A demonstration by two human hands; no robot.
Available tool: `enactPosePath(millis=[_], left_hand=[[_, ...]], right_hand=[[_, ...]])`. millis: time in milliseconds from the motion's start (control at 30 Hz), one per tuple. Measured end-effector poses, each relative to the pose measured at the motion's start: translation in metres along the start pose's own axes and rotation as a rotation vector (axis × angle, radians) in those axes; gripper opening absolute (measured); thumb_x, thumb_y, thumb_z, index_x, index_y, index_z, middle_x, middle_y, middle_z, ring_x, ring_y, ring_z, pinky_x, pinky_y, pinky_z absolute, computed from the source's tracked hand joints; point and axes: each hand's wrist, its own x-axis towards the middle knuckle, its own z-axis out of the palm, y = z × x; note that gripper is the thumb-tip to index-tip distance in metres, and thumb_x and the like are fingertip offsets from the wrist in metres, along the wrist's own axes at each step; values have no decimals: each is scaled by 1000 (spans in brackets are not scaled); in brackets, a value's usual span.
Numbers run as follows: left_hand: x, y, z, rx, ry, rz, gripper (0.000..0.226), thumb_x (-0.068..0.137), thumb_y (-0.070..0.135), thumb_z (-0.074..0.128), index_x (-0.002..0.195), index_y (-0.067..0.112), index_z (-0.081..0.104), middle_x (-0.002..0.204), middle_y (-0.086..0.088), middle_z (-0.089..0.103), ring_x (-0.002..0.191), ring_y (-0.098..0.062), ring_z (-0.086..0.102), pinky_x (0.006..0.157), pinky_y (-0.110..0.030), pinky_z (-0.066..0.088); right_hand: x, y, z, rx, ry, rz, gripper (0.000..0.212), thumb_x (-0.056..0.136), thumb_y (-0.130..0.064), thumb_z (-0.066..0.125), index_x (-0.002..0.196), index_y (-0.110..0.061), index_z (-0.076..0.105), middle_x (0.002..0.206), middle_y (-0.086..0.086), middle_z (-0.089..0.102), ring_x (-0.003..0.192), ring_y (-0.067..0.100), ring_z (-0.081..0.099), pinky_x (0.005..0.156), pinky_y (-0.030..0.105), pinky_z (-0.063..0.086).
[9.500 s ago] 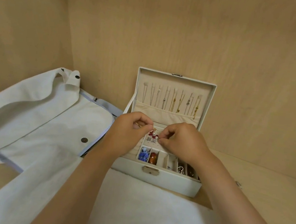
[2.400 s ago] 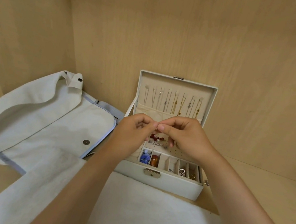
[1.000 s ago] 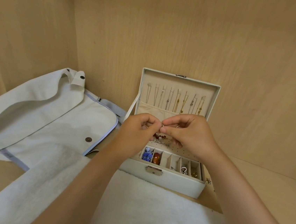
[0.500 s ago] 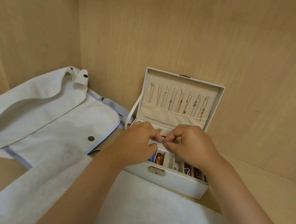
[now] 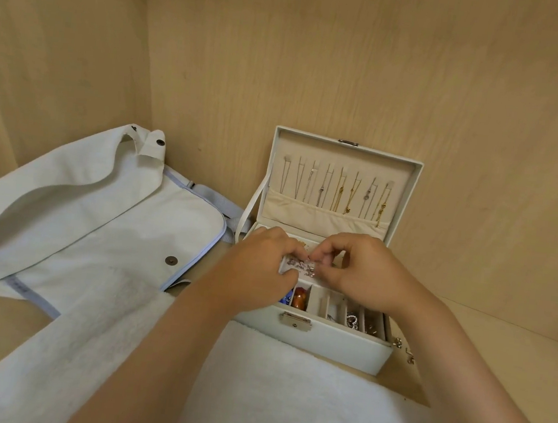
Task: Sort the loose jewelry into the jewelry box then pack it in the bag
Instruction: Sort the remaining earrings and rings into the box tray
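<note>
An open white jewelry box (image 5: 336, 343) stands against the back wall, with several necklaces (image 5: 339, 194) hanging in its raised lid. My left hand (image 5: 257, 271) and my right hand (image 5: 364, 272) are down over the box's earring panel (image 5: 301, 267). Both hands' fingertips meet over small silver earrings there, and both seem to pinch one tiny piece, which is too small to name. The front compartments hold a blue piece, an amber stone (image 5: 298, 299) and silver items (image 5: 351, 320). A pale canvas bag (image 5: 98, 213) lies flat to the left.
A white fluffy towel (image 5: 279, 394) covers the near part of the wooden shelf. Two small loose silver pieces (image 5: 404, 350) lie on the wood to the right of the box. Wooden walls close in at the back and left.
Both hands have come down from above the box onto the earring panel, with the fingertips still together. The view has shifted a little to the left.
</note>
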Motion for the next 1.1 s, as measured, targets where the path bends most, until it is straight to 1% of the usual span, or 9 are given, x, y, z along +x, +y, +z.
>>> enactPosePath(millis=[133,267,333,433,567,667,800,967,1100], left_hand=[[0,5,-1,-9,37,37,28,94,28,59,121,38,64,122,16,55,115,-3,41,98,-28,42],[-1,13,2,-26,25,98,26,95,24,58,115,34,71,113,15,60,111,-3,46,96,-30,45],[-2,14,3,-10,14,108,26,94,24,58,114,34,73,112,14,62,111,-2,47,96,-29,45],[-1,13,4,-7,17,111,24,93,26,60,111,35,74,109,15,65,109,-2,48,94,-30,47],[1,9,6,-11,32,118,21,91,27,61,106,35,75,103,17,66,104,-3,51,92,-32,48],[1,11,6,-34,72,101,21,93,26,60,109,33,73,103,19,63,101,0,50,91,-26,47],[2,13,5,-120,197,56,20,95,29,60,113,34,67,93,25,59,92,6,53,80,-16,46],[3,20,3,-383,251,-52,21,90,35,67,111,34,66,96,21,67,90,5,58,80,-22,53],[5,20,4,-478,235,-110,16,88,31,71,102,38,68,90,21,69,90,0,63,85,-28,56]], right_hand=[[0,18,-19,-24,159,90,19,93,-20,65,93,-38,71,93,-24,66,72,-15,54,72,17,40],[-1,28,-19,-104,119,174,21,94,-20,62,100,-37,73,107,-17,67,97,4,59,89,28,47],[0,25,-14,-131,98,161,16,94,-27,66,104,-35,74,106,-17,67,102,6,59,93,30,48],[1,21,-7,-167,56,135,17,91,-37,69,106,-34,75,94,-21,61,96,6,59,89,31,51],[2,19,-3,-193,93,100,9,89,-36,71,96,-37,77,82,-25,58,90,3,59,83,34,53],[2,19,-1,-190,102,104,5,88,-37,71,91,-37,75,83,-24,60,89,3,60,81,34,54],[2,19,-3,-107,167,113,5,86,-35,71,81,-34,72,84,-19,68,85,1,62,78,32,54],[1,0,-9,216,201,6,5,80,-22,81,78,-26,78,72,-14,72,59,-6,60,59,8,41],[-1,-7,-9,310,168,-32,7,81,-16,81,87,-18,81,76,-8,73,54,-9,57,54,5,39]])
